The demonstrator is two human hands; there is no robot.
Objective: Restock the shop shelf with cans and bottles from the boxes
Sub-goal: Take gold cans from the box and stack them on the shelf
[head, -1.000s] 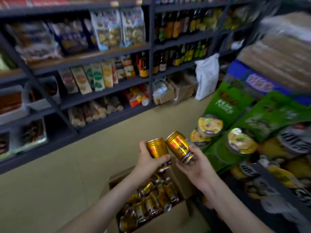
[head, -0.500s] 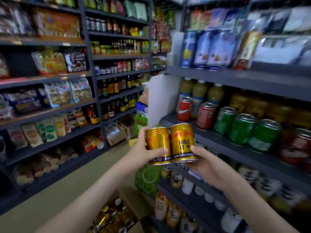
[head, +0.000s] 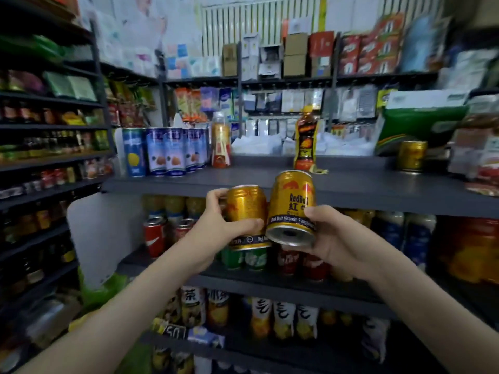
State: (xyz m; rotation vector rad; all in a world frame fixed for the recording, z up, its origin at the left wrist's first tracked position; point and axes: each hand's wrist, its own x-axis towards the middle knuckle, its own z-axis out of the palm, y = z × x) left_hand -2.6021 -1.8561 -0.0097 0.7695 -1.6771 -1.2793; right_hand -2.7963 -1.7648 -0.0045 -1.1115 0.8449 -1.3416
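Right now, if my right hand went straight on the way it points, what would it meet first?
Probably the grey shelf edge; if the right hand and its gold can clear it, the amber bottle. Depth unclear.

The dark grey top shelf (head: pixel 351 190) runs across the middle of the view. At its nine o'clock end a tight row of blue cans (head: pixel 167 151) stands upright. A red-labelled bottle (head: pixel 221 143) stands just beside them, at their three o'clock. Near the middle an amber bottle (head: pixel 305 141) stands alone. Well apart from it, toward three o'clock, is a single gold can (head: pixel 411 156), with a green pack (head: pixel 421 125) at its twelve o'clock. White packets (head: pixel 259 145) line the back. The lower shelf (head: pixel 270 282) carries red cans (head: pixel 154 236) and green cans (head: pixel 255 259).
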